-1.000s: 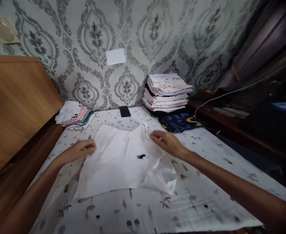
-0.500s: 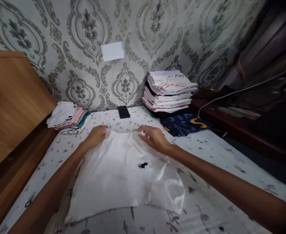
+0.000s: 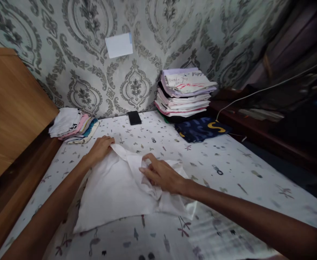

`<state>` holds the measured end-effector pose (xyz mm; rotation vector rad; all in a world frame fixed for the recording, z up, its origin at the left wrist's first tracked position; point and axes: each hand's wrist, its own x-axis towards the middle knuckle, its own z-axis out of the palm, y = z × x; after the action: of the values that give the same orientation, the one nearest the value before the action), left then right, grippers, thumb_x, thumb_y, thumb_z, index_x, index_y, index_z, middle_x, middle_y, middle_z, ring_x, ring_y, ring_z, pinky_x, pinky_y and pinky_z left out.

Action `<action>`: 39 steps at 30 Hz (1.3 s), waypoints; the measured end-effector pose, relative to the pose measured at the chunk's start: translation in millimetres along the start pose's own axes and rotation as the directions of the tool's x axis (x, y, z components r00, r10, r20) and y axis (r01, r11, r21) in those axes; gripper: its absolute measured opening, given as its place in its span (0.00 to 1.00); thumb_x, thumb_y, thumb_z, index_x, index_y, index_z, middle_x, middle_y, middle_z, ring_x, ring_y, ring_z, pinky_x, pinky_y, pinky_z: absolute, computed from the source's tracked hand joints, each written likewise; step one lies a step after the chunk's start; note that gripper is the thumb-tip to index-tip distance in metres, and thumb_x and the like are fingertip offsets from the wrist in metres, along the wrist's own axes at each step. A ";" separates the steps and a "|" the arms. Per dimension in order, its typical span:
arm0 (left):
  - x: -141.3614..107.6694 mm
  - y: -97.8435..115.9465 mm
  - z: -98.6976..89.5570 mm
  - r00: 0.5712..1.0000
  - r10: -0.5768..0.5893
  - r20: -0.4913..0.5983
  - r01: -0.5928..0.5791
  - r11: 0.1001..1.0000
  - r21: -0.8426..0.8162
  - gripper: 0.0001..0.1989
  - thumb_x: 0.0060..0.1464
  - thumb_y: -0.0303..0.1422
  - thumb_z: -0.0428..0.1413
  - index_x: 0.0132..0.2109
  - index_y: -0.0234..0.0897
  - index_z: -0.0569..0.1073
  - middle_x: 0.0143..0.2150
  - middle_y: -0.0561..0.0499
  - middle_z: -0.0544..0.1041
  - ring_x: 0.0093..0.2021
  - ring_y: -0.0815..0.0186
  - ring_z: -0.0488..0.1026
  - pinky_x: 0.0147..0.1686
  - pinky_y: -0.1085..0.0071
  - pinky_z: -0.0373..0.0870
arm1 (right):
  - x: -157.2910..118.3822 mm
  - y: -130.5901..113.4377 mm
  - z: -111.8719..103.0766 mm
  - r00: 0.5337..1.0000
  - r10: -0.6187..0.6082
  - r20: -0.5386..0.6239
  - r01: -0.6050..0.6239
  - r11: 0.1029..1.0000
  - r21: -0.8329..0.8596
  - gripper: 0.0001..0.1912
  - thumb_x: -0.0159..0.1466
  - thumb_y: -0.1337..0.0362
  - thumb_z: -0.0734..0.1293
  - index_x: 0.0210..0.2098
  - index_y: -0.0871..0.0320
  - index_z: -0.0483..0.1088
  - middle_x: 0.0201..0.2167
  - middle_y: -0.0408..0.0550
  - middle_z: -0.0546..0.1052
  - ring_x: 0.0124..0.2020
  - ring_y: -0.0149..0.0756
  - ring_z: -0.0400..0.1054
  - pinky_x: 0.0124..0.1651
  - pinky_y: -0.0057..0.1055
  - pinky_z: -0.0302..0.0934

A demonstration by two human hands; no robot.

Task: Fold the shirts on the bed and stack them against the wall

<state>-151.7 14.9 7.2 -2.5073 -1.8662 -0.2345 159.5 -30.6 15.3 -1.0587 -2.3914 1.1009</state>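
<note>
A white shirt [image 3: 115, 196] lies partly folded over on the patterned bedsheet, its fabric bunched on the right side. My left hand [image 3: 102, 147] is closed on the shirt's far left corner, fingertips curled over the edge. Further right and nearer to me, my right hand [image 3: 161, 174] has its fingers bent and grips a gathered part of the cloth. The small black emblem on the shirt's front is hidden by the folded cloth and my right hand.
A short stack of folded clothes [image 3: 73, 124] sits at the far left, beside a wooden panel [image 3: 14, 115]. A black phone [image 3: 134, 118] lies near the wall. At the far right stand a tall clothes stack [image 3: 185, 95] and a navy garment [image 3: 201, 129]. A white cable [image 3: 255, 92] hangs there.
My right hand has drawn the far edge of the shirt toward me, folding it over the emblem. My left hand stays at the far left corner. The view has shifted slightly.
</note>
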 end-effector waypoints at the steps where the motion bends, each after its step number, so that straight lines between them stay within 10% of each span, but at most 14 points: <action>1: -5.2 1.7 -3.3 1.000 -0.011 -0.010 0.011 1.000 0.010 0.12 0.55 0.25 0.48 0.39 0.39 0.75 0.40 0.44 0.77 0.46 0.54 0.71 0.48 0.61 0.66 | 7.6 -1.8 -0.8 0.997 0.075 0.028 -0.077 0.994 0.075 0.21 0.70 0.51 0.60 0.55 0.60 0.59 0.22 0.40 0.75 0.21 0.35 0.69 0.27 0.29 0.60; 6: -36.0 3.5 -15.0 0.996 -0.086 -0.039 0.087 0.996 0.018 0.15 0.57 0.25 0.45 0.43 0.40 0.75 0.44 0.45 0.78 0.49 0.55 0.73 0.46 0.63 0.68 | 32.5 5.4 -0.2 0.983 0.159 0.092 -0.178 0.948 0.263 0.06 0.65 0.62 0.64 0.38 0.57 0.68 0.15 0.38 0.72 0.14 0.31 0.65 0.20 0.25 0.58; 10: -54.6 -3.7 -26.8 0.984 -0.147 -0.102 0.144 0.989 -0.029 0.14 0.59 0.29 0.45 0.44 0.41 0.75 0.44 0.46 0.79 0.47 0.56 0.74 0.45 0.64 0.68 | 35.6 9.2 -19.1 0.972 0.145 -0.183 -0.058 0.911 0.409 0.11 0.62 0.58 0.65 0.35 0.58 0.73 0.12 0.37 0.69 0.11 0.27 0.58 0.16 0.24 0.53; 15: -45.1 -13.2 -41.7 0.946 -0.238 -0.219 0.237 0.971 -0.030 0.14 0.61 0.32 0.46 0.46 0.40 0.75 0.44 0.46 0.80 0.43 0.55 0.76 0.43 0.65 0.68 | 60.9 10.9 -61.0 0.772 0.087 -0.629 0.208 0.901 0.380 0.21 0.59 0.52 0.67 0.45 0.61 0.76 0.15 0.37 0.70 0.13 0.28 0.59 0.17 0.25 0.55; 18: -23.8 -19.3 -38.7 0.916 -0.306 -0.260 0.314 0.949 -0.010 0.15 0.61 0.32 0.46 0.48 0.40 0.75 0.46 0.45 0.80 0.47 0.53 0.76 0.43 0.64 0.67 | 92.7 25.3 -68.3 0.708 0.037 -0.705 0.248 0.922 0.297 0.22 0.62 0.53 0.64 0.49 0.59 0.76 0.25 0.43 0.77 0.22 0.33 0.71 0.25 0.27 0.64; 24: 5.1 -46.3 -2.8 0.798 -0.582 -0.156 0.554 0.811 -0.188 0.12 0.55 0.29 0.51 0.45 0.38 0.75 0.43 0.41 0.80 0.48 0.49 0.76 0.43 0.61 0.67 | 134.4 69.2 -55.1 0.801 0.047 -0.597 -0.127 0.987 -0.093 0.22 0.67 0.65 0.57 0.57 0.59 0.72 0.51 0.54 0.79 0.50 0.43 0.73 0.54 0.36 0.63; 28: 1.1 -67.1 18.1 0.739 -0.662 -0.124 0.606 0.734 -0.307 0.13 0.53 0.31 0.52 0.45 0.37 0.73 0.37 0.45 0.78 0.39 0.55 0.77 0.38 0.65 0.69 | 125.7 86.4 -53.9 0.811 0.174 -0.558 -0.268 0.959 -0.092 0.23 0.72 0.61 0.51 0.57 0.62 0.69 0.45 0.57 0.80 0.44 0.43 0.74 0.48 0.35 0.64; 34: -9.0 -78.8 28.8 0.736 -0.674 -0.064 0.569 0.666 -0.482 0.11 0.49 0.39 0.55 0.35 0.37 0.70 0.27 0.53 0.73 0.28 0.64 0.73 0.28 0.71 0.67 | 114.9 89.9 -57.2 0.863 0.291 -0.414 -0.365 0.925 -0.110 0.24 0.68 0.47 0.60 0.30 0.59 0.74 0.25 0.50 0.77 0.29 0.38 0.70 0.32 0.30 0.58; 39: -10.3 -79.6 26.0 0.723 -0.678 -0.130 0.545 0.676 -0.496 0.07 0.50 0.38 0.51 0.31 0.40 0.65 0.26 0.56 0.68 0.29 0.65 0.69 0.28 0.72 0.63 | 121.7 91.3 -67.3 0.883 0.279 -0.378 -0.365 0.914 -0.176 0.07 0.57 0.63 0.70 0.24 0.58 0.73 0.23 0.43 0.75 0.30 0.35 0.69 0.31 0.27 0.55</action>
<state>-227.4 30.7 -26.5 -1.7166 -2.6663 -1.0809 158.0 133.4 -12.5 -1.6367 -2.1460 0.6439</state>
